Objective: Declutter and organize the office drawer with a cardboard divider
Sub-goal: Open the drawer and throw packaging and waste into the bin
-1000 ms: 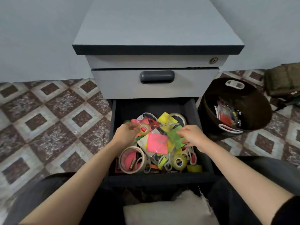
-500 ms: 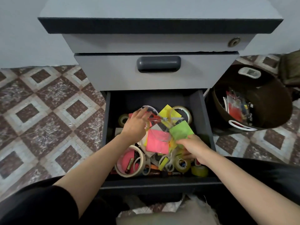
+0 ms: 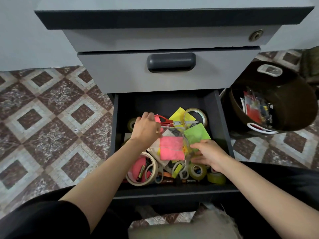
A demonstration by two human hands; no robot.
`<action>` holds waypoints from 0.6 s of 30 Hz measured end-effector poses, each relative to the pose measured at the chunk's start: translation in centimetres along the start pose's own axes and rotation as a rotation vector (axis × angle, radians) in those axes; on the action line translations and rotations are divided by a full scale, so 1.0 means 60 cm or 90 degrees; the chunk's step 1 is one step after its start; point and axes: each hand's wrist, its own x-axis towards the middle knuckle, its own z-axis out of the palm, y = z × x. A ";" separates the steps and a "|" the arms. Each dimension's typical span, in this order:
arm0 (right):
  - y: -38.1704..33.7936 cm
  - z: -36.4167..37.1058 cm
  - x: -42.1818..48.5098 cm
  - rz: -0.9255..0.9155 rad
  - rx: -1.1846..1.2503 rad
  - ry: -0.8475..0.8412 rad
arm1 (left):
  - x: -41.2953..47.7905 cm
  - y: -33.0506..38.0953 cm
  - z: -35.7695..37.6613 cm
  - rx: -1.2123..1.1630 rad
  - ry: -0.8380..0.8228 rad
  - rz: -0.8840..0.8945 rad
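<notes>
Pinching green notes (image 3: pixel 196 135), right grip (image 3: pixel 209 155) curls (left grip (image 3: pixel 146 129) over scissors (image 3: pixel 170 122)).

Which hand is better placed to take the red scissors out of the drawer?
Left. The left hand is at the handles of the red scissors; the right hand is nearer the drawer front, holding the green notes.

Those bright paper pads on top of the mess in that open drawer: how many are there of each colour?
pink pad: 1
green pad: 1
yellow pad: 1
Total: 3
The pink patch inside the big tape roll is too unclear to count.
</notes>
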 end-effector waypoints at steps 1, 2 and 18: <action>0.000 0.001 0.000 0.000 0.000 -0.001 | 0.001 0.000 -0.003 -0.033 -0.005 0.005; 0.001 0.002 -0.001 0.001 0.002 0.001 | 0.001 0.000 -0.004 -0.064 -0.023 0.004; -0.004 0.013 -0.015 -0.002 -0.040 0.027 | 0.002 0.017 -0.031 -0.168 -0.062 -0.081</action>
